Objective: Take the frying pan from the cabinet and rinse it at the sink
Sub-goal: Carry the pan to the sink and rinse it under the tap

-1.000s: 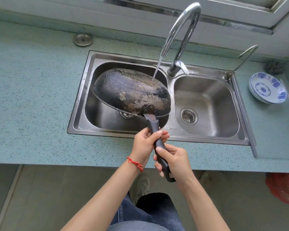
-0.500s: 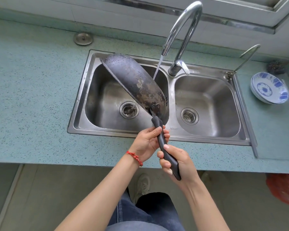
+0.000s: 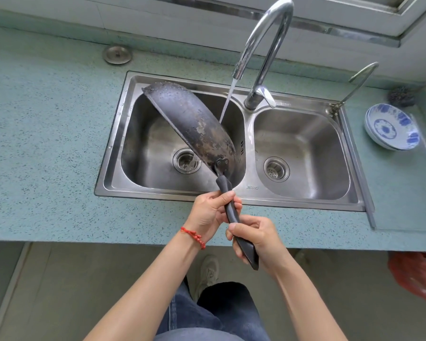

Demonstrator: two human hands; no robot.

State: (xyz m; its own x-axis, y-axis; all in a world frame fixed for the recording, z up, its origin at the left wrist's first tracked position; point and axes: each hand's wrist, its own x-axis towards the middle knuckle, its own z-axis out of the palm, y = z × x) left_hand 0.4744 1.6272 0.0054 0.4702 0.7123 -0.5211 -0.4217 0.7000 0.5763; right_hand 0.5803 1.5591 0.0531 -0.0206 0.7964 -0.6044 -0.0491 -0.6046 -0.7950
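Both hands, left hand (image 3: 210,212) & right hand (image 3: 255,236), grasping frying pan (image 3: 192,124) handle; tilt inner face toward stream at 1 o'clock, over sink (image 3: 113,134).

Right basin (image 3: 298,153) seemingly unobstructed, faucet (image 3: 263,57) overhead

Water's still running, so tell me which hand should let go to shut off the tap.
Left hand. It holds the frying pan handle's upper end, nearest the faucet lever. The right hand holds the handle's tail and could probably keep the pan tilted alone.
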